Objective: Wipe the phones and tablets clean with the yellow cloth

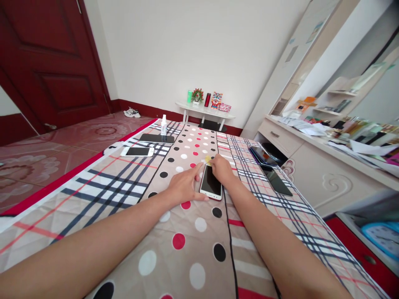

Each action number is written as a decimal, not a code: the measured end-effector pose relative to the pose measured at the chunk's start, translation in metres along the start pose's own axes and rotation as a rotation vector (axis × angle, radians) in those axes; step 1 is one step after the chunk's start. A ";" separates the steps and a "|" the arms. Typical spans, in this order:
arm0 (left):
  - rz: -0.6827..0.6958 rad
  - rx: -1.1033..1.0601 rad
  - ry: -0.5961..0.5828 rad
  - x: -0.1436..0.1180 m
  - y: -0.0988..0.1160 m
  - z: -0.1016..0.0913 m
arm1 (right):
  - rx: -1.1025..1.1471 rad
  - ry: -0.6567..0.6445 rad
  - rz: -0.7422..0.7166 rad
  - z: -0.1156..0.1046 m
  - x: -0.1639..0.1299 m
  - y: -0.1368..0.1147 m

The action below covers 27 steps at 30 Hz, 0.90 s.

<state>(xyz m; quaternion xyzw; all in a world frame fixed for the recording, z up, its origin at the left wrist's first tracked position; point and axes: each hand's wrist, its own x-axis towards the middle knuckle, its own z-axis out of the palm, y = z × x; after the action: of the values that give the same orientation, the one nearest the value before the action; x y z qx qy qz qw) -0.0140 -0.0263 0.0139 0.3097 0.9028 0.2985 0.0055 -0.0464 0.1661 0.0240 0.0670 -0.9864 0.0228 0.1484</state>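
Phone between both hands on bedspread, spray bottle behind left.

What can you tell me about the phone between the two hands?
The flat white-framed smartphone with a dark screen lies face up on the dotted and checked quilted cloth. Its screen is off and glossy, and its near edge looks reddish. The left hand rests against its left side; the right hand presses a small yellow cloth at its top.

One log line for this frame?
left hand: steadies phone | right hand: yellow cloth at phone's top | surface: bedspread
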 end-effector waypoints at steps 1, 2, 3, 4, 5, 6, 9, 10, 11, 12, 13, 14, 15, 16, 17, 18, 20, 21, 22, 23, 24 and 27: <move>-0.002 -0.002 -0.003 0.000 0.000 0.000 | 0.023 -0.004 -0.037 -0.001 -0.003 -0.005; -0.005 0.000 -0.004 0.000 0.000 0.000 | 0.055 -0.009 -0.082 -0.003 -0.007 -0.010; -0.008 0.006 -0.003 0.001 0.000 0.000 | 0.092 -0.015 -0.125 -0.006 -0.013 -0.015; -0.010 0.015 0.000 0.001 0.000 0.000 | 0.132 -0.026 -0.166 -0.009 -0.020 -0.020; -0.011 0.025 0.006 0.001 0.000 0.001 | 0.174 -0.040 -0.202 -0.011 -0.028 -0.023; -0.011 0.034 0.012 0.001 0.000 0.001 | 0.215 -0.054 -0.231 -0.014 -0.035 -0.026; -0.003 0.048 0.021 0.001 -0.002 0.003 | 0.330 -0.059 -0.268 -0.022 -0.055 -0.032; -0.003 0.049 0.022 0.001 -0.002 0.004 | 0.365 -0.056 -0.268 -0.024 -0.060 -0.033; -0.005 0.050 0.027 0.001 -0.003 0.004 | 0.402 -0.056 -0.261 -0.026 -0.064 -0.034; -0.005 0.051 0.034 0.001 -0.003 0.004 | 0.442 -0.064 -0.250 -0.029 -0.068 -0.036; -0.002 0.050 0.039 0.001 -0.003 0.004 | 0.486 -0.077 -0.237 -0.031 -0.071 -0.037; 0.005 0.046 0.041 0.001 -0.004 0.004 | 0.532 -0.100 -0.229 -0.033 -0.073 -0.038; 0.016 0.039 0.038 0.001 -0.004 0.003 | 0.583 -0.130 -0.229 -0.036 -0.074 -0.038; 0.028 0.028 0.030 0.001 -0.004 0.002 | 0.633 -0.162 -0.237 -0.038 -0.075 -0.037; 0.039 0.017 0.018 0.001 -0.005 0.002 | 0.675 -0.195 -0.251 -0.041 -0.075 -0.034; 0.044 0.007 0.005 0.001 -0.005 0.001 | 0.704 -0.231 -0.269 -0.044 -0.075 -0.030; 0.038 0.002 -0.015 0.001 -0.006 0.000 | 0.715 -0.296 -0.290 -0.049 -0.074 -0.019; 0.032 0.004 -0.022 0.002 -0.006 0.000 | 0.702 -0.324 -0.290 -0.052 -0.073 -0.012; 0.025 0.007 -0.026 0.002 -0.006 0.000 | 0.682 -0.353 -0.288 -0.055 -0.072 -0.006; 0.020 0.011 -0.029 0.002 -0.007 0.000 | 0.661 -0.381 -0.286 -0.057 -0.071 -0.001; 0.018 0.015 -0.029 0.001 -0.007 0.000 | 0.642 -0.404 -0.285 -0.060 -0.071 0.002; 0.027 0.024 -0.028 0.001 -0.006 0.000 | 0.595 -0.465 -0.286 -0.065 -0.071 0.006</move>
<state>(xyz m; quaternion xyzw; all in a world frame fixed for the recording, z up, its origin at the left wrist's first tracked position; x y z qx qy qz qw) -0.0183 -0.0300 0.0107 0.3258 0.9020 0.2832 0.0102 0.0385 0.1856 0.0652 0.2472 -0.9247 0.2708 -0.1028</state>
